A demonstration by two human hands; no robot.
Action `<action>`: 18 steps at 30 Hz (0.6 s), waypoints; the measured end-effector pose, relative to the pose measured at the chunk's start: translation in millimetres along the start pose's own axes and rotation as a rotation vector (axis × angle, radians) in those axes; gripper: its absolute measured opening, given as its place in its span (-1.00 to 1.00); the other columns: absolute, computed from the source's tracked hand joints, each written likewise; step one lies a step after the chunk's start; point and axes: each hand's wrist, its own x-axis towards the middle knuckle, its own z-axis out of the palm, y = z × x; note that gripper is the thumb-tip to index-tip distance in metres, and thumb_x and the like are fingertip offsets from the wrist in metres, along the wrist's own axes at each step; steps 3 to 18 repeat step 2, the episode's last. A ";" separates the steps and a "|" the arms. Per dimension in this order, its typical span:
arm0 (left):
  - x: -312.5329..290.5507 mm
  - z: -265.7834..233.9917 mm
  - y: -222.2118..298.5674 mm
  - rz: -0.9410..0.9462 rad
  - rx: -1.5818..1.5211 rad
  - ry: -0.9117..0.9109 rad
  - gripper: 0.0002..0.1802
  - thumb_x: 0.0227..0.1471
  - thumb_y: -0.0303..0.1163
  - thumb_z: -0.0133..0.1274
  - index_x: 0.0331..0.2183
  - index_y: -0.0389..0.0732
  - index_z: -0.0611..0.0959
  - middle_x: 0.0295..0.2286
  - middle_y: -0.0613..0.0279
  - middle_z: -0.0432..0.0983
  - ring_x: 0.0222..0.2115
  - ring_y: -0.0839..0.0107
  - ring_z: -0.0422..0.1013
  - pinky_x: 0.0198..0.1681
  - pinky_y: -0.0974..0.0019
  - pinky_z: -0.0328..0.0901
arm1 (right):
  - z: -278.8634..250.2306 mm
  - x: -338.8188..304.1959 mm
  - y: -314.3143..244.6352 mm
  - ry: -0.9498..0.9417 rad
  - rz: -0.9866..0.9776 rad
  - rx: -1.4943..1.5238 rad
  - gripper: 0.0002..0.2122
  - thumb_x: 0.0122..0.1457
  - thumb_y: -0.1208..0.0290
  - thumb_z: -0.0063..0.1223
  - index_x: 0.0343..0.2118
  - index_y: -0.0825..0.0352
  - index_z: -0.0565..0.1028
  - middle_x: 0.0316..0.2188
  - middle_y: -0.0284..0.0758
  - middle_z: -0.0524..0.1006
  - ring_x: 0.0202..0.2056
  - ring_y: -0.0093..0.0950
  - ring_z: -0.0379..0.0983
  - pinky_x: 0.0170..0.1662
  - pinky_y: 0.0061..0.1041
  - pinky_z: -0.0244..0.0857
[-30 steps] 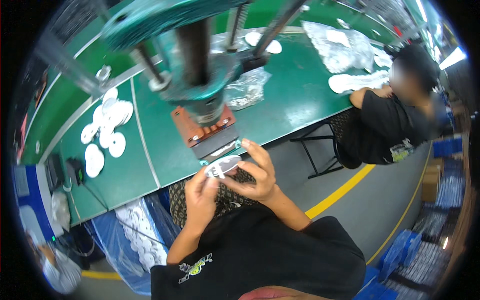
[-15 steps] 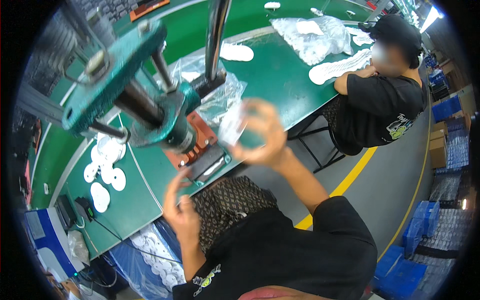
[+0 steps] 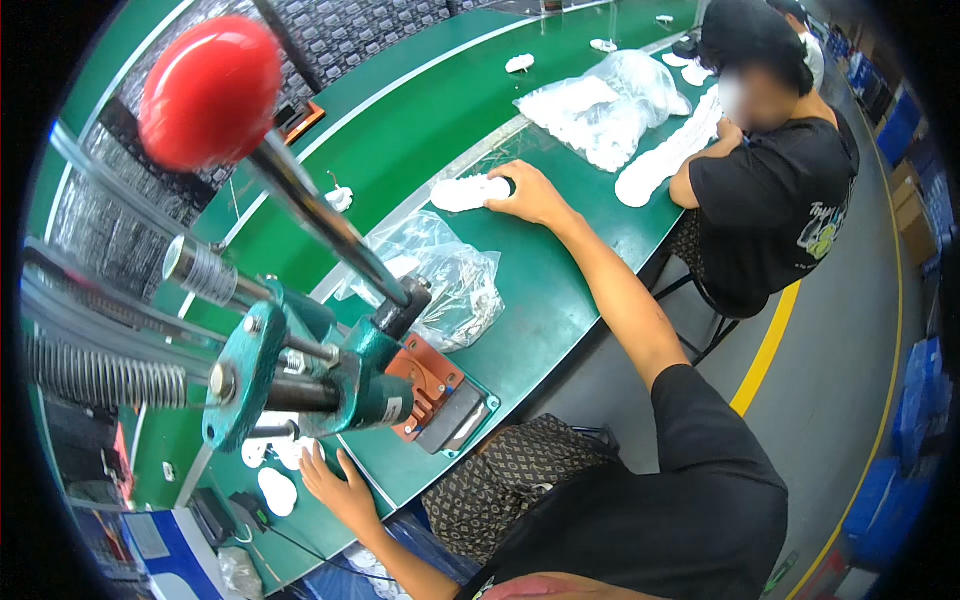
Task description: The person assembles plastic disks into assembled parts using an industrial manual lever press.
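Observation:
At the table's back, my right hand [image 3: 532, 197] has its thumb and fingers curled round the right end of a white, rounded flat piece [image 3: 462, 193]. My left hand [image 3: 342, 492] is spread at the near left, its fingertips beside or touching white rounded parts [image 3: 290, 452]; it grips nothing that shows. Between my arms stands a green hand press [image 3: 340, 385] with a red ball knob [image 3: 212, 92] on its lever. Under the press lies an orange-brown fixture [image 3: 428, 378] with a dark block [image 3: 450, 418] at its front.
A clear bag [image 3: 455, 290] of small parts lies behind the press, and a larger bag [image 3: 610, 105] of white pieces is farther right. A co-worker [image 3: 770, 190] sits at the right by a row of white pieces [image 3: 665, 155]. At lower left is a blue-and-white box [image 3: 170, 550].
My right hand has moved from near the press to the white piece at the back. My left hand has gone left to the white parts. The view has shifted, bringing the red knob in.

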 end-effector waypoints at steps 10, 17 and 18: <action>2.7 7.3 -8.9 0.007 0.000 -0.002 -0.45 0.15 -0.18 0.04 0.11 -0.23 0.41 0.19 -0.06 0.19 0.24 -0.08 0.02 0.27 -0.10 -0.11 | -0.7 -5.5 -6.1 -0.061 0.015 -0.096 -0.55 -0.14 0.18 0.33 -0.15 0.23 0.57 -0.11 -0.16 0.51 -0.02 -0.22 0.40 0.12 -0.29 0.21; 2.7 7.3 -8.9 0.007 0.000 -0.002 -0.45 0.15 -0.18 0.04 0.11 -0.23 0.41 0.19 -0.06 0.19 0.24 -0.08 0.02 0.27 -0.10 -0.11 | -0.7 -5.5 -6.1 -0.061 0.015 -0.096 -0.55 -0.14 0.18 0.33 -0.15 0.23 0.57 -0.11 -0.16 0.51 -0.02 -0.22 0.40 0.12 -0.29 0.21; 2.7 7.3 -8.9 0.007 0.000 -0.002 -0.45 0.15 -0.18 0.04 0.11 -0.23 0.41 0.19 -0.06 0.19 0.24 -0.08 0.02 0.27 -0.10 -0.11 | -0.7 -5.5 -6.1 -0.061 0.015 -0.096 -0.55 -0.14 0.18 0.33 -0.15 0.23 0.57 -0.11 -0.16 0.51 -0.02 -0.22 0.40 0.12 -0.29 0.21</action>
